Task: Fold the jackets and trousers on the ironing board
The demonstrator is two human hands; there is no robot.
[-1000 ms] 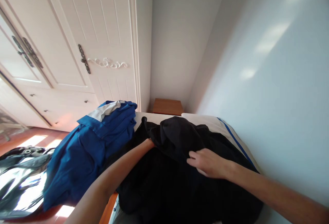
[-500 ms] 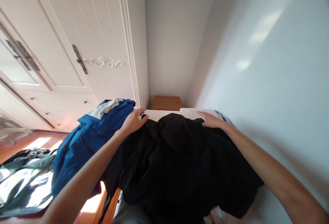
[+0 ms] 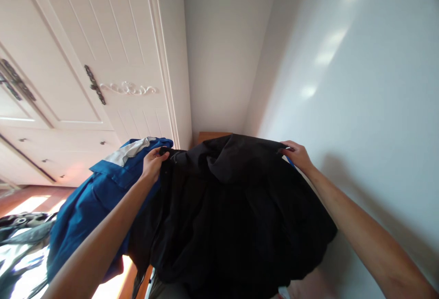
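A black hooded garment (image 3: 236, 216), apparently a jacket, spreads between my two hands and hides most of the surface beneath it. My left hand (image 3: 154, 162) pinches its upper left edge. At the upper right edge my right hand (image 3: 297, 155) grips the cloth between thumb and fingers. The far edge is stretched between the hands, with the hood folded over in the middle. Just left of it, partly behind my left forearm, lies a blue garment (image 3: 92, 203) with a whitish cloth patch (image 3: 128, 152) on top.
A white wardrobe (image 3: 78, 47) with dark handles stands at the left. A pale wall (image 3: 370, 107) rises close on the right. A brown wooden piece (image 3: 212, 136) shows in the far corner. Grey and white items (image 3: 24, 253) lie at the lower left above the orange-brown floor (image 3: 51, 194).
My hands have moved apart and closed on the black jacket's upper edge. That edge is now lifted and pulled wider, covering the white surface behind it. The view has shifted slightly right.
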